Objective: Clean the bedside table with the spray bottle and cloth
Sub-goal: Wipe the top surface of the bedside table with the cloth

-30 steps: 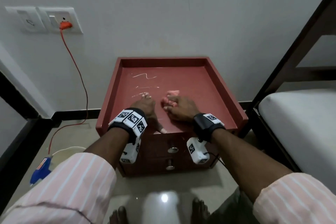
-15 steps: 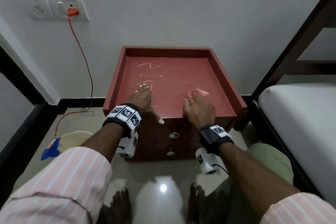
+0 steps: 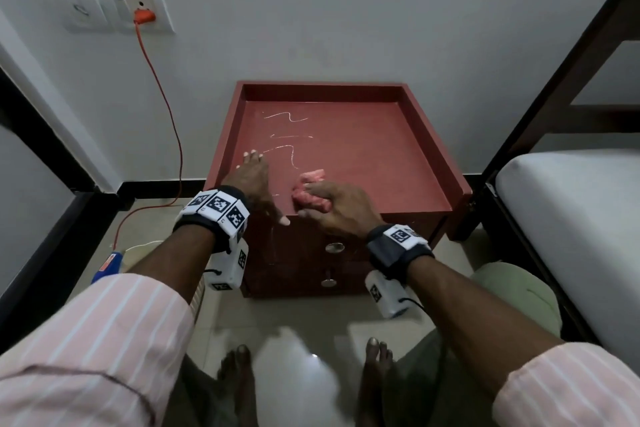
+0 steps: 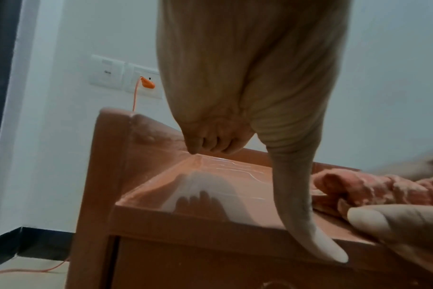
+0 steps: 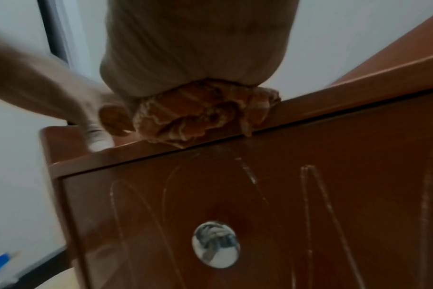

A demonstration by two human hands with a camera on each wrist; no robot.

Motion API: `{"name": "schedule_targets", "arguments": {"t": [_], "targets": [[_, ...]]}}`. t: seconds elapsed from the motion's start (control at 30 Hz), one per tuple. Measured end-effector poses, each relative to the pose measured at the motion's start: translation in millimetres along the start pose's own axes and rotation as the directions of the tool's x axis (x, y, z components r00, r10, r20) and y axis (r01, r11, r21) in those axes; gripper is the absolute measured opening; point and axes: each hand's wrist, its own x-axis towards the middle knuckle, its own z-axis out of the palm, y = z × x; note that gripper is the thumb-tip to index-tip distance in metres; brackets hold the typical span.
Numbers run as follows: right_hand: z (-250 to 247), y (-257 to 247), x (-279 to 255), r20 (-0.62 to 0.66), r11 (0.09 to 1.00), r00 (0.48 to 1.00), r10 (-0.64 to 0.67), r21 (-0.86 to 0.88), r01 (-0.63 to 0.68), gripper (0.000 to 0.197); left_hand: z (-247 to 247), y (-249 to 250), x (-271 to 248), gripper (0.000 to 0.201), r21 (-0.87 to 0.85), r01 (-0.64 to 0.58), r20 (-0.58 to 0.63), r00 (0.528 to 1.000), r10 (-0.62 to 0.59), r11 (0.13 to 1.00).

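Note:
The red bedside table [image 3: 322, 88] has a raised rim and thin white marks [image 3: 287, 149] on the left of its top. My right hand [image 3: 341, 210] grips a bunched pink cloth [image 3: 310, 192] and presses it on the top near the front edge, at the middle. The right wrist view shows the cloth [image 5: 198, 113] squeezed under the palm at the edge. My left hand [image 3: 254, 178] lies flat at the front left with fingers straight and thumb over the edge. Seen from the left wrist, the cloth [image 4: 359, 189] sits just right of that thumb [image 4: 299, 195].
Two drawers with metal knobs [image 3: 334, 247] face me. A blue object [image 3: 107, 265] lies on the floor to the left, below an orange cord [image 3: 166, 107] plugged into the wall socket. A bed with a white mattress [image 3: 571, 218] and dark frame stands close on the right.
My right hand has slid the cloth from the right front of the top back leftwards to the middle. The left hand has stayed at the front left.

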Motion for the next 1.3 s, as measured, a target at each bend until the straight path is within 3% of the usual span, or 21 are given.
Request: {"name": "schedule_targets", "arguments": {"t": [0.07, 0.13, 0.2, 0.27, 0.33, 0.4, 0.47, 0.57, 0.67, 0.77, 0.87, 0.97, 1.07, 1.13, 1.2, 1.3], "targets": [[-5.4, 11.9, -0.5, -0.149, 0.988, 0.978, 0.144, -0.033, -0.150, 0.030, -4.4, -6.5, -0.9, 0.147, -0.008, 0.009, -0.030, 1.000, -0.009, 1.000], [4.6, 6.5, 8.2, -0.291, 0.940, 0.918, 0.268, -0.131, -0.316, 0.035, -4.8, -13.8, -3.2, 0.142, -0.016, 0.020, -0.032, 0.999, -0.020, 1.000], [26.4, -13.2, 22.0, -0.305, 0.878, 0.887, 0.345, -0.229, -0.420, 0.044, -3.1, -17.3, -6.2, 0.139, -0.009, 0.019, -0.024, 1.000, -0.019, 1.000], [45.2, -43.8, 33.5, -0.241, 0.884, 0.927, 0.286, -0.306, -0.352, 0.042, -1.5, -18.7, -8.5, 0.132, -0.014, 0.015, -0.036, 0.999, -0.015, 1.000], [53.9, -68.2, 41.1, -0.123, 0.949, 0.988, 0.096, -0.288, -0.128, 0.033, -3.3, -18.6, -9.6, 0.112, -0.015, 0.009, -0.054, 0.998, -0.010, 1.000], [50.4, -81.1, 43.4, -0.004, 0.988, 0.999, -0.042, -0.150, 0.041, 0.028, -8.1, -19.6, -12.9, 0.099, 0.014, 0.002, -0.050, 0.999, -0.001, 1.000], [42.9, -77.4, 34.2, 0.087, 0.996, 0.992, -0.087, -0.006, 0.088, 0.026, -13.9, -19.2, -19.9, 0.093, 0.031, 0.003, 0.004, 1.000, -0.003, 1.000], [28.0, -49.8, 20.7, 0.152, 0.995, 0.985, -0.078, 0.067, 0.069, 0.038, -22.8, -21.7, -23.3, 0.065, -0.063, 0.035, 0.015, 0.999, -0.034, 0.997], [19.5, -27.2, 26.8, 0.072, 0.993, 0.992, 0.105, 0.038, -0.108, 0.043, -23.3, -28.3, -22.0, 0.074, -0.268, 0.046, -0.060, 0.996, -0.065, 0.962], [28.8, -44.7, 41.0, -0.078, 0.969, 0.974, 0.213, -0.112, -0.221, 0.034, -19.9, -35.0, -24.8, 0.058, -0.524, 0.019, -0.228, 0.960, -0.161, 0.851], [52.3, -85.3, 57.1, -0.031, 0.973, 0.995, 0.100, -0.206, -0.104, 0.030, -16.4, -43.0, -23.3, 0.039, -0.727, -0.028, -0.315, 0.901, -0.298, 0.686], [58.8, -110.5, 67.8, 0.128, 0.994, 0.991, -0.042, -0.097, 0.054, 0.024, -15.9, -40.3, -24.6, 0.034, -0.752, -0.040, -0.332, 0.885, -0.325, 0.658], [59.4, -106.4, 56.2, 0.151, 0.993, 0.983, -0.107, -0.024, 0.112, 0.019, -13.5, -38.7, -23.7, 0.035, -0.743, -0.053, -0.360, 0.872, -0.332, 0.667], [55.4, -88.6, 45.4, 0.213, 0.990, 0.967, -0.141, 0.035, 0.137, 0.028, -12.2, -40.1, -20.3, 0.037, -0.759, -0.070, -0.368, 0.866, -0.338, 0.648], [46.8, -71.4, 46.2, 0.300, 0.989, 0.948, -0.110, 0.128, 0.074, 0.046, -11.8, -42.8, -18.2, 0.038, -0.778, -0.069, -0.350, 0.873, -0.340, 0.624], [40.7, -68.8, 67.4, 0.200, 0.994, 0.979, 0.034, 0.096, -0.055, 0.044, -14.6, -41.6, -22.5, 0.038, -0.750, -0.043, -0.341, 0.880, -0.330, 0.660]]}}
